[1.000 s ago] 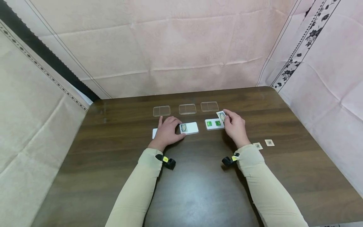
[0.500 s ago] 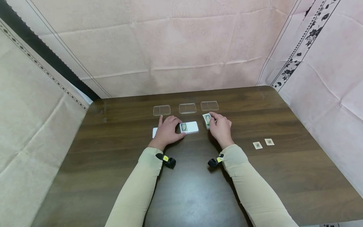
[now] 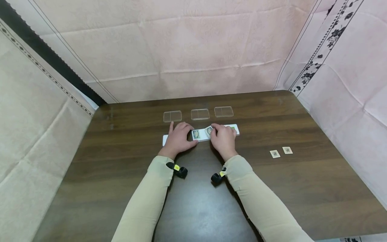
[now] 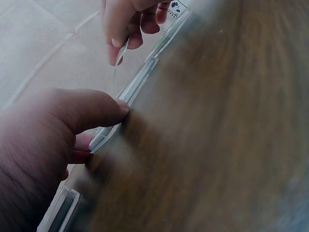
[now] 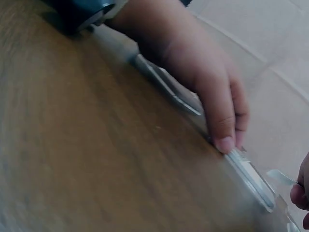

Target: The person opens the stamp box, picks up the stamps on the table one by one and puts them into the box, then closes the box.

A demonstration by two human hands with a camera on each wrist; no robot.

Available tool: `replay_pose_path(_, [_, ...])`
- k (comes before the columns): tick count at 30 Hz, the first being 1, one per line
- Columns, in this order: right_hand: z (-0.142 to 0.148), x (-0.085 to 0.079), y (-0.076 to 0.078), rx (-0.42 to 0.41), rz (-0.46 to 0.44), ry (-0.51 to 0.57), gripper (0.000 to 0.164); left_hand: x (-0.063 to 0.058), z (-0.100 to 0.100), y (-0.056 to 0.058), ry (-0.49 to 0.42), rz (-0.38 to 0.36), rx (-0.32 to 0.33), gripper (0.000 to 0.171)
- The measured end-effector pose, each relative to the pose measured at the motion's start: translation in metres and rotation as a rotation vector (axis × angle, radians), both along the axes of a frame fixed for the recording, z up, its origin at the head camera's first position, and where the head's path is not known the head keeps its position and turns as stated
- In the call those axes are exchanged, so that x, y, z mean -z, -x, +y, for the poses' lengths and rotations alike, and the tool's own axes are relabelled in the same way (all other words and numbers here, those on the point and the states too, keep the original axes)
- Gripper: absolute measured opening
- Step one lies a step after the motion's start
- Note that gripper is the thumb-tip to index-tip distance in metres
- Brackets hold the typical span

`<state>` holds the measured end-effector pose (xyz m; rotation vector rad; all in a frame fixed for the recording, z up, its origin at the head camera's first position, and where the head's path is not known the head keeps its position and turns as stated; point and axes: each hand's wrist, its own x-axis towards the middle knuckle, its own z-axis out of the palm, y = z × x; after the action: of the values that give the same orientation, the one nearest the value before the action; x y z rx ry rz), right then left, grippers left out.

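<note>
My left hand (image 3: 179,138) grips a flat white rectangular case (image 3: 202,135) at its left end, thumb on the near edge and fingers behind, as the left wrist view shows. On that case's left half lies a small picture card with a greenish oval design (image 3: 196,134). Between thumb and fingers, my right hand (image 3: 224,138) pinches a similar small card (image 3: 208,130), slightly tilted, over the case's right half. The right wrist view shows this card (image 5: 281,177) apart from the case. Another white case (image 3: 233,127) with green squares is partly hidden behind the right hand.
A third white case (image 3: 164,140) lies left, mostly behind the left hand. Three transparent lids (image 3: 172,116) line the far side of the wooden table (image 3: 121,174). Two small picture cards (image 3: 274,154) lie at the right. Pale cloth (image 3: 193,50) hangs behind the table.
My right hand has moved left with the small card, from above the right case to the middle case. The green squares are partly uncovered again. My left hand has stayed in place.
</note>
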<state>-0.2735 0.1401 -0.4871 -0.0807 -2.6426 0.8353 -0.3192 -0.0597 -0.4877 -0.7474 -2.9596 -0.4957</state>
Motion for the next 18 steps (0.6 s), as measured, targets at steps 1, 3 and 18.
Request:
replay_pose_path(1, [-0.001, 0.0, 0.0, 0.001, -0.004, -0.019, 0.031, 0.0, 0.0, 0.0, -0.003, 0.0, 0.002, 0.057])
replay_pose_path(3, [-0.004, 0.0, -0.001, 0.002, -0.003, -0.055, 0.031, 0.0, 0.0, 0.0, -0.003, -0.001, 0.005, 0.056])
replay_pose_path(18, [-0.015, 0.005, 0.002, -0.002, -0.015, -0.272, 0.023, 0.001, 0.0, 0.002, 0.011, 0.004, -0.004, 0.057])
